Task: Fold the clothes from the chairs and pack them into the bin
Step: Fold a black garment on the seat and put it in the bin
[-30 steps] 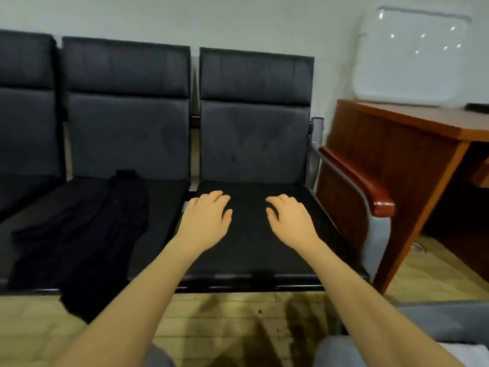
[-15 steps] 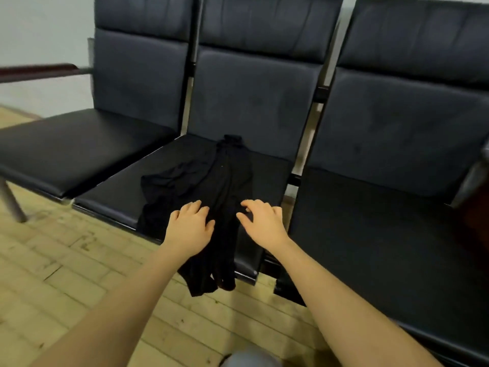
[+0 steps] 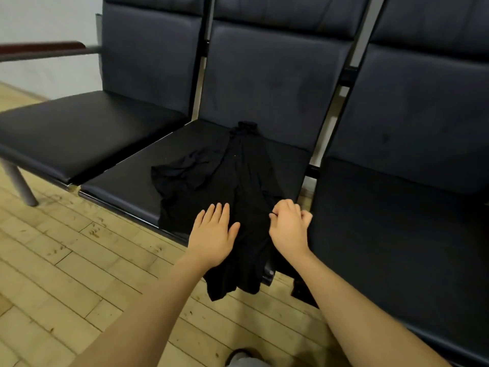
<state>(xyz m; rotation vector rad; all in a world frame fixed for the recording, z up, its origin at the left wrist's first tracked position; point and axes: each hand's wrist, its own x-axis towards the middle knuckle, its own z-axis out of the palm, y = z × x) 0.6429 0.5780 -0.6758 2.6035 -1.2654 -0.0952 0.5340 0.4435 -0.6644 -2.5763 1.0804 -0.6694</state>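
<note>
Centre frame, a crumpled black garment (image 3: 232, 186) lies on the middle seat (image 3: 127, 181) of a row of dark chairs, its hem hanging over the front edge toward the wooden floor (image 3: 66, 274). Left hand (image 3: 213, 235) rests flat on it, fingers straight and close together — right hand (image 3: 288, 227), fingers curled, pinches the cloth's right edge.

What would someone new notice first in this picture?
A crumpled black garment lies on the middle seat of a row of dark chairs, its hem hanging over the front edge. The left hand lies flat over it, while the right hand curls at its right edge.
</note>
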